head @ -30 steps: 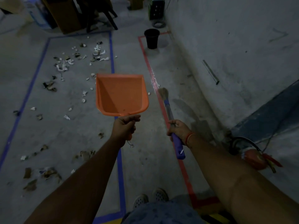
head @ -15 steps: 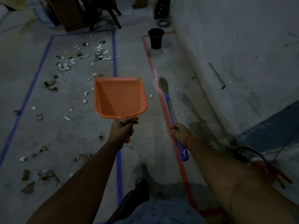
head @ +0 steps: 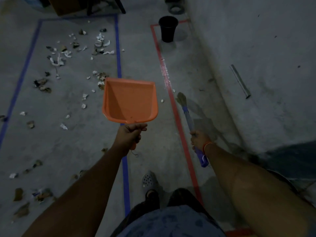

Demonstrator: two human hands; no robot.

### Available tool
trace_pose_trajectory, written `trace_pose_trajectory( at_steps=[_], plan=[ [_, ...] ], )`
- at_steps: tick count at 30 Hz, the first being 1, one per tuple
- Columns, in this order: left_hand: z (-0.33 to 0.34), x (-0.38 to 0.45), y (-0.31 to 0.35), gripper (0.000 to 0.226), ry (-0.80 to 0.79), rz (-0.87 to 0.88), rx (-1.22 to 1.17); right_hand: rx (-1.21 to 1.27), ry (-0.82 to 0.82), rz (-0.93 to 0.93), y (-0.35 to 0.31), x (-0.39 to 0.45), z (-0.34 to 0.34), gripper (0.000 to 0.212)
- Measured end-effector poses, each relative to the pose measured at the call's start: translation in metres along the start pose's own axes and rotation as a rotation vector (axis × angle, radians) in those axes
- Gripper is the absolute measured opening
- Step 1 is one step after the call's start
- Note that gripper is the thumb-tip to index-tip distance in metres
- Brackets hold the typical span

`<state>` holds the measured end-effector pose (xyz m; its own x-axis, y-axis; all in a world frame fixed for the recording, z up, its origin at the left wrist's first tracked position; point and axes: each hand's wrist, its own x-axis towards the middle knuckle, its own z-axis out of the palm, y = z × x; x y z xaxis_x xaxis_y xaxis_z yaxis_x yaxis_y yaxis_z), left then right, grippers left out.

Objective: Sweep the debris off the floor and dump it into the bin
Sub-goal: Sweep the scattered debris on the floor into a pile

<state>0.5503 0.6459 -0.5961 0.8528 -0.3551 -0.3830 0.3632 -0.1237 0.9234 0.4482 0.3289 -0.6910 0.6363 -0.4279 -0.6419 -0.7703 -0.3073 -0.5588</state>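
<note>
My left hand [head: 130, 134] grips the empty orange dustpan [head: 130, 100] raised ahead, my right hand [head: 200, 139] clenches the brush [head: 188, 117], ready for debris [head: 59, 59] scattered beyond my left fingers, the bin [head: 168, 29] far ahead

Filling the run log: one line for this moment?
left hand: grips dustpan | right hand: grips brush | debris: unswept | bin: ahead

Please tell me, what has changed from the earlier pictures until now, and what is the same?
The person has stepped forward: one shoe is now ahead, and the bin looks nearer. The left hand still grips the empty orange dustpan, the right hand still grips the brush. The debris lies unswept.
</note>
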Motion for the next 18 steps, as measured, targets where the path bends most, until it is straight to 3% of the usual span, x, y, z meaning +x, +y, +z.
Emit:
trace_pose_trajectory(
  at_steps=[2, 5, 8, 12, 18],
  plan=[
    [-0.003, 0.015, 0.003, 0.033, -0.006, -0.007, 0.001, 0.032, -0.011, 0.040, -0.006, 0.013, -0.007, 0.027],
    [0.002, 0.037, 0.009, 0.033, -0.022, -0.018, -0.003, 0.084, 0.017, 0.060, -0.005, 0.037, -0.018, 0.023],
    [0.016, 0.059, 0.019, 0.032, -0.036, -0.043, -0.014, 0.355, 0.025, 0.179, -0.027, 0.048, -0.037, 0.021],
    [0.047, 0.092, 0.038, 0.030, -0.024, -0.078, -0.035, 0.446, 0.039, 0.212, -0.043, 0.079, -0.073, 0.021],
    [0.082, 0.141, 0.055, 0.035, -0.002, -0.069, -0.037, 0.623, -0.038, 0.302, -0.068, 0.136, -0.114, 0.017]
  ],
)
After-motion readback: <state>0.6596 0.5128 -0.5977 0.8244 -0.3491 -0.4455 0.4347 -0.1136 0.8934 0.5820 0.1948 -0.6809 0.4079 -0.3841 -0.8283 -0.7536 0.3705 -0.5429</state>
